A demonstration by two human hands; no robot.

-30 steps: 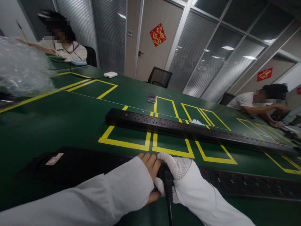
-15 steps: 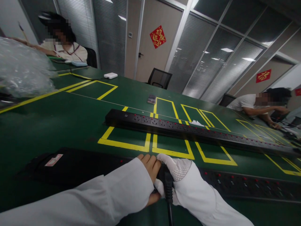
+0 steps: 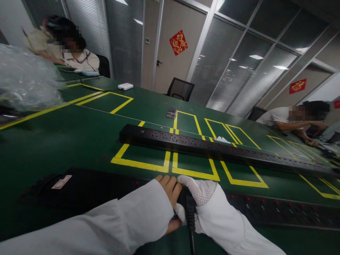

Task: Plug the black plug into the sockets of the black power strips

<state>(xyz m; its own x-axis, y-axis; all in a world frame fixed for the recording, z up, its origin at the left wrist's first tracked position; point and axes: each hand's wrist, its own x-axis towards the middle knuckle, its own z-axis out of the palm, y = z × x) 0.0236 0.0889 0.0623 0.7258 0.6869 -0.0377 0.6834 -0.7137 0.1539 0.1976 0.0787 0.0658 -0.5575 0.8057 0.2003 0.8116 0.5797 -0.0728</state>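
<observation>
A long black power strip (image 3: 268,209) with red-lit sockets lies along the near side of the table, under both hands. My left hand (image 3: 171,187) is bare and closed across it, fingers at the far edge and thumb at the near edge; its palm side is hidden. Touching it, my right hand (image 3: 203,191) wears a white glove with grip dots and is closed around a black power plug (image 3: 190,205). From the plug a thick black cable (image 3: 191,241) runs down toward me. The spot where plug and strip come together is covered by my fingers.
A second black power strip (image 3: 212,147) lies farther back across yellow tape outlines (image 3: 143,164) on the green table (image 3: 87,136). Clear plastic wrapping (image 3: 26,78) is piled at left. A white box (image 3: 125,86) sits at the back. People sit at far left and far right.
My hands keep the same hold on the strip and plug. At the far left, the seated person's arm has drawn in closer to the head.
</observation>
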